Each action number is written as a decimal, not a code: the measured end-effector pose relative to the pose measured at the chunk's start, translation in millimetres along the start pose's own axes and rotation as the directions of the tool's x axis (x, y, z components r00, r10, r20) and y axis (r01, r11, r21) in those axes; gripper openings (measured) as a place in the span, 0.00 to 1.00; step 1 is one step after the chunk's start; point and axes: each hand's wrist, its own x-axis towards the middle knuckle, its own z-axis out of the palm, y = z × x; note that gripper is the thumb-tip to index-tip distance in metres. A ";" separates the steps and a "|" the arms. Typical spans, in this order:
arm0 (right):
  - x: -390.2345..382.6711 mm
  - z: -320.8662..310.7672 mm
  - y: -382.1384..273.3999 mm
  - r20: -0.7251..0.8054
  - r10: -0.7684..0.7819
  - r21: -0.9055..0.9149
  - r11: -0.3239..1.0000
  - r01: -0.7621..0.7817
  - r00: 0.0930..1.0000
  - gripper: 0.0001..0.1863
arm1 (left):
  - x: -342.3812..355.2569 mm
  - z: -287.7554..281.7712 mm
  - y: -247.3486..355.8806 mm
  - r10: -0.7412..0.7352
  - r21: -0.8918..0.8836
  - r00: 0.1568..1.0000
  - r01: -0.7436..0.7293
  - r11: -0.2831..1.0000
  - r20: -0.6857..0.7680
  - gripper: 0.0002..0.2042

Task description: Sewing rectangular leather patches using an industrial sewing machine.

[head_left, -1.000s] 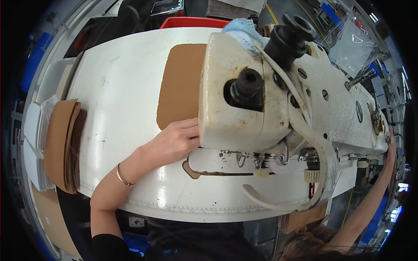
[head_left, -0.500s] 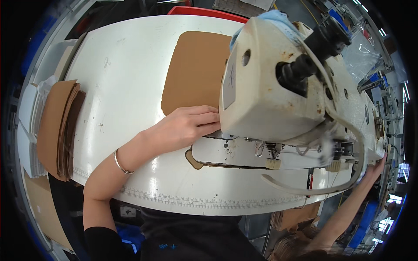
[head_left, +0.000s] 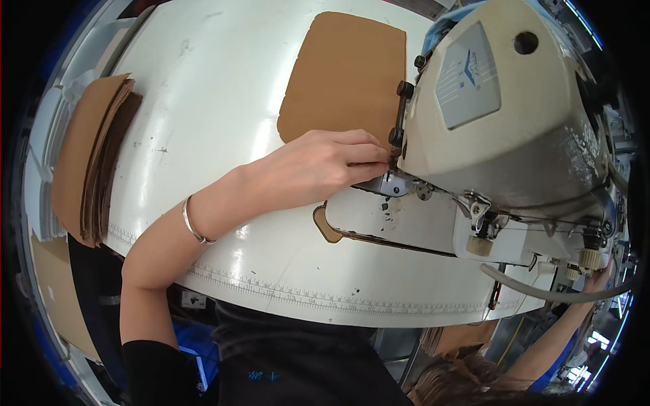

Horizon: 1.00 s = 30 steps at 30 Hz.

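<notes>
A cream sewing machine head (head_left: pixel 501 88) stands over the white table at the right. My left hand (head_left: pixel 338 161) is at the needle area, its fingers pinched together beside the needle bar; what they hold, if anything, is hidden. Behind that hand lies a flat brown panel (head_left: pixel 345 74) with rounded corners, its near edge partly covered by the fingers. At the far right my right hand (head_left: pixel 598 276) reaches up against the far right end of the machine. Its fingers are mostly hidden by the machine parts.
A stack of brown panels (head_left: pixel 84 162) leans at the table's left edge, beside white sheets (head_left: pixel 47 162). A grey hose (head_left: pixel 548 294) curves past the machine's front. A ruler scale (head_left: pixel 305 298) runs along the near table edge. Brown pieces (head_left: pixel 467 338) are below the table at right.
The view has shifted, so the machine's front and needle area show more plainly. My left hand stays by the needle with fingers together, and my right hand stays at the machine's right end.
</notes>
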 end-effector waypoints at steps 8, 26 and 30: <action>-53.3 36.6 51.3 -0.095 -0.294 0.119 0.945 0.304 0.951 0.23 | 1.7 -3.1 1.5 -0.020 -0.049 1.000 0.021 0.999 0.010 0.15; -482.0 310.7 178.9 0.962 -0.270 0.078 0.389 0.918 0.033 0.18 | -107.0 -43.9 89.0 -0.581 0.623 0.813 0.475 0.622 -0.040 0.24; -475.8 354.9 193.6 0.915 -0.381 0.274 0.342 0.899 -0.134 0.22 | -91.6 -54.7 81.3 -0.642 0.553 0.765 0.556 0.621 -0.049 0.23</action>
